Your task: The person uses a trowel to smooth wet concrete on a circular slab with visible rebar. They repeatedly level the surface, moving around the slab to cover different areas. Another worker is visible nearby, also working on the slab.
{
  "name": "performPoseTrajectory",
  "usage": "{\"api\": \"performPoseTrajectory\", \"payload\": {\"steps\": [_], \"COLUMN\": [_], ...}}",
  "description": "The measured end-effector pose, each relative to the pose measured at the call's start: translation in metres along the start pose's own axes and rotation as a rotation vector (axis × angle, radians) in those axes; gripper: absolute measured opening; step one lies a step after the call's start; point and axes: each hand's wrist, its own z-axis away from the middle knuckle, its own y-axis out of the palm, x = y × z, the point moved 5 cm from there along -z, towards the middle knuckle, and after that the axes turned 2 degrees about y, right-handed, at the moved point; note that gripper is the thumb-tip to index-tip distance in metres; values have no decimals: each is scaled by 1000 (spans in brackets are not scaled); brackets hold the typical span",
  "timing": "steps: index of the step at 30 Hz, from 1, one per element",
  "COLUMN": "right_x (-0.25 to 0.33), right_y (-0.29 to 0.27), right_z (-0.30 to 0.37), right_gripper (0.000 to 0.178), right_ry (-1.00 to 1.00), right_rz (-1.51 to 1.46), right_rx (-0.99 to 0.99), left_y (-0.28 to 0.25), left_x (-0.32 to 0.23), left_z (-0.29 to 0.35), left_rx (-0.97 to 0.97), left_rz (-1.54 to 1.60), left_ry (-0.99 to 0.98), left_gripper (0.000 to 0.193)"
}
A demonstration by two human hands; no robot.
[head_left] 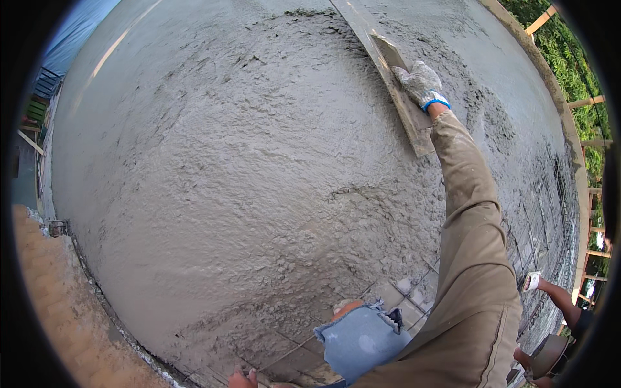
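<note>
My right hand (422, 85), in a grey knit glove with a blue cuff, reaches far forward. Its fingers are closed on the raised wooden grip of a long screed board (409, 118), which lies slantwise on wet grey concrete (226, 155). The board's far end runs out of view at the top. At the bottom edge, part of what seems to be my bare left hand (242, 379) shows with curled fingers, close to a steel reinforcing bar (288, 352). What it holds, if anything, is hidden.
My knee in torn denim (365, 339) is above exposed reinforcing bars. More bar mesh (540, 223) lies at right, where another person's gloved hand (532, 281) reaches in. A curved formwork edge (556, 84) bounds the right; a tan ledge (58, 304) runs along the lower left.
</note>
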Motion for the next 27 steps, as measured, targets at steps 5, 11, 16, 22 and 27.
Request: {"api": "performPoseTrajectory", "payload": {"steps": [5, 11, 16, 22, 27], "right_x": [133, 163, 63, -101, -136], "right_y": [48, 109, 102, 41, 26], "right_z": [-42, -109, -130, -88, -49], "right_gripper": [80, 79, 74, 73, 73], "right_ry": [-231, -181, 18, 305, 343], "right_rz": [-294, -391, -309, -82, 54], "right_rx": [168, 198, 91, 62, 143], "left_y": [-8, -22, -42, -30, 6], "left_x": [-9, -6, -30, -28, 0], "left_z": [22, 31, 39, 20, 11], "left_rx": [-9, 7, 117, 200, 244], "left_rz": [58, 50, 108, 66, -121], "left_ry": [-89, -131, -253, -178, -59], "left_gripper": [50, 52, 55, 54, 53]}}
